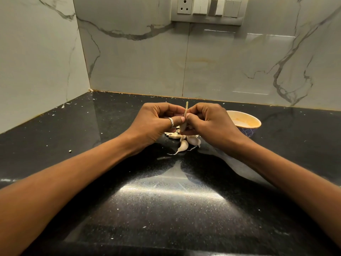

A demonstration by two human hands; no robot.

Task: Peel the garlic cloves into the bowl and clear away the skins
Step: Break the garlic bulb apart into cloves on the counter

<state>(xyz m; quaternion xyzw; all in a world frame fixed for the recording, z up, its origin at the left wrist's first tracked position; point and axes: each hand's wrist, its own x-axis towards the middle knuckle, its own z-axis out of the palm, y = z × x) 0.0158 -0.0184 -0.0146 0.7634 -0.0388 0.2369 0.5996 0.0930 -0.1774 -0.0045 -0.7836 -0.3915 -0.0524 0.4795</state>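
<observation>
My left hand (156, 120) and right hand (208, 121) pinch one pale, papery-skinned garlic clove (184, 118) between curled fingertips. Under my fingers lie loose whitish cloves and skins (184, 143). The orange-lined round bowl (247, 120) sits just beyond my right knuckles.

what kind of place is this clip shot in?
Most likely a home kitchen corner: a black polished stone countertop against marble-look wall tiles, a socket and switch panel above, and garlic cloves lying near a bowl while the left hand and right hand pinch a clove being peeled.
</observation>
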